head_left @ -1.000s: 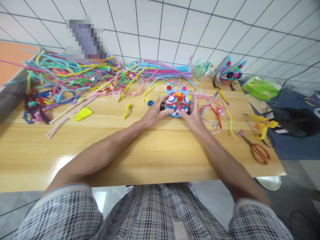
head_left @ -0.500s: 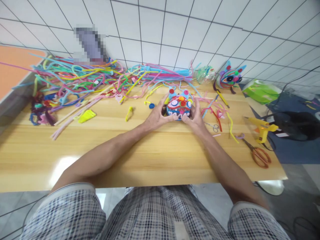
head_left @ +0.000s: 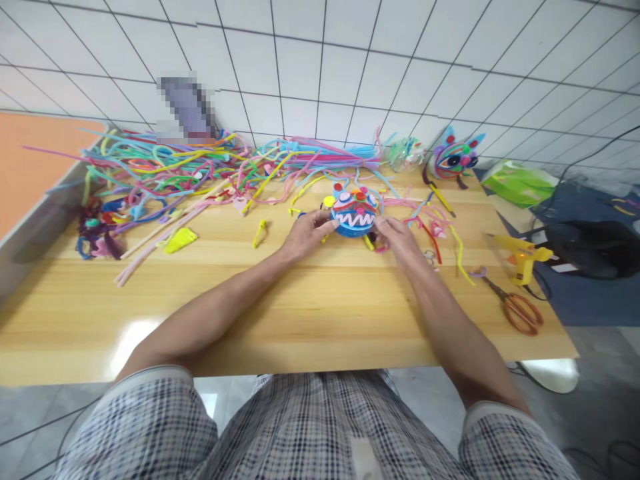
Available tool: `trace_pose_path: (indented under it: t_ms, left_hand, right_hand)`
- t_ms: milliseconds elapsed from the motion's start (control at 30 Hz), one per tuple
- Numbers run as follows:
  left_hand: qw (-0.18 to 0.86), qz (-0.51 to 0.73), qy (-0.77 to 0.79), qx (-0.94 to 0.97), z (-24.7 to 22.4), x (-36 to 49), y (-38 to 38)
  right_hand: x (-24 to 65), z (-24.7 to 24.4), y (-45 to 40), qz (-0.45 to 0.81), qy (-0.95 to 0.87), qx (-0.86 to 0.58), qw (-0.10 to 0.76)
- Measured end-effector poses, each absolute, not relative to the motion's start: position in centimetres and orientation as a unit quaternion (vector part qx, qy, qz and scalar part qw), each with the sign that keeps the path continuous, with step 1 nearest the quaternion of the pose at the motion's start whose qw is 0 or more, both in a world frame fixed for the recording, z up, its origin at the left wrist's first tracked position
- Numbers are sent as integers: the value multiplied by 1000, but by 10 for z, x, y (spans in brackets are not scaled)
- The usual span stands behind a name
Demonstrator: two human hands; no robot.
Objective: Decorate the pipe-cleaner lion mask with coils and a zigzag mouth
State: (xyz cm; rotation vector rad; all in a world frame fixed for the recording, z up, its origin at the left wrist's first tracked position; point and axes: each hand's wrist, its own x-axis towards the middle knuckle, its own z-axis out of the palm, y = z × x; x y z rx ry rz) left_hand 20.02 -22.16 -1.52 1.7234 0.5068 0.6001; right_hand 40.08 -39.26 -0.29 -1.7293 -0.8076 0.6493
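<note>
A colourful pipe-cleaner animal head is held just above the wooden table, its face turned up toward me. It has round eyes, a red nose, a white zigzag of teeth and a blue lower jaw. My left hand grips its left edge, with the thumb near the jaw. At its lower right edge, my right hand closes thumb and fingers on the rim. A yellow pipe-cleaner piece and a bright yellow leaf-shaped piece lie off to the left.
Heaps of loose pipe cleaners run along the tiled wall. A second animal head stands at the back right beside a clear plastic ball. Toward the right edge lie a yellow glue gun and orange-handled scissors.
The animal head has tipped back, so more of its teeth and blue jaw show. My hands have shifted from around its sides to its lower edges.
</note>
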Motion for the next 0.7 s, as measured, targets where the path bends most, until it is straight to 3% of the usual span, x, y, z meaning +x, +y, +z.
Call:
trace_pose_path:
  t_ms: [333,700]
  left_hand:
    - [740,253,201,590,-7,200,-210]
    - [734,301,165,586,12,228,-169]
  right_hand:
    - [396,9,-385,340,-315,-610,643]
    - [421,23,-331,316,-325,-585,673]
